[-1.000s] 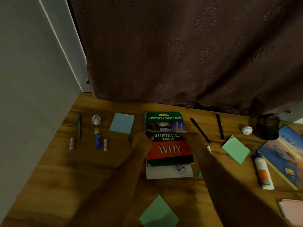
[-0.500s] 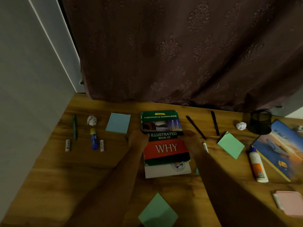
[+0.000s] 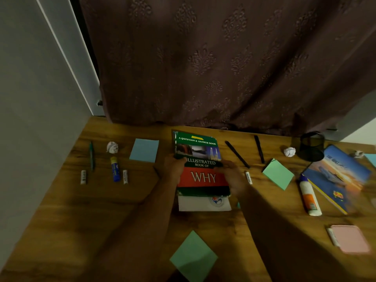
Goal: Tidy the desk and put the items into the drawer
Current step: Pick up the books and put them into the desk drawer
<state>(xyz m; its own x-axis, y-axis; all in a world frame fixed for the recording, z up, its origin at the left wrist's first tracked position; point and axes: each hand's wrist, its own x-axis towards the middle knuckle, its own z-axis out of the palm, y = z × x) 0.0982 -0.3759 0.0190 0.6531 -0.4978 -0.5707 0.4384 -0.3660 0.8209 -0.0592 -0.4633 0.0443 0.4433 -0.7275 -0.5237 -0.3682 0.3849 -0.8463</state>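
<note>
Right now both hands sit on the green and red book [image 3: 200, 159] titled "Illustrated Book of Why", which lies mid-desk on the wooden desk [image 3: 101, 210]. The left hand [image 3: 173, 168] curls around the book's left edge, thumb over the cover; the right hand [image 3: 232, 176] clasps the right edge, its fingers [image 3: 220, 166] lying over the cover — each hand is closed on the book. Under the book's near end a white booklet [image 3: 203, 205] shows.

Left of the book lie a pale blue sticky pad [image 3: 144, 150], a crumpled paper ball [image 3: 112, 147], a blue glue stick [image 3: 115, 168] with a yellow cap, a green pen [image 3: 91, 155] and two small white tubes [image 3: 83, 177], one on each side of the glue stick.

Right of the book lie two black pens [image 3: 237, 154] apart from each other, another white tube [image 3: 248, 178] just beside the right wrist, a green sticky pad [image 3: 278, 174], a second paper ball [image 3: 289, 152], a black mesh pen cup [image 3: 310, 147], a white glue bottle [image 3: 309, 196] with an orange label, and a blue picture book [image 3: 337, 176] — blurred at its near edge. A pink pad [image 3: 350, 238] lies near the right edge, and another green sticky pad [image 3: 193, 256] lies between the forearms. No drawer can be seen; a dark patterned curtain [image 3: 223, 58] hangs behind the desk
</note>
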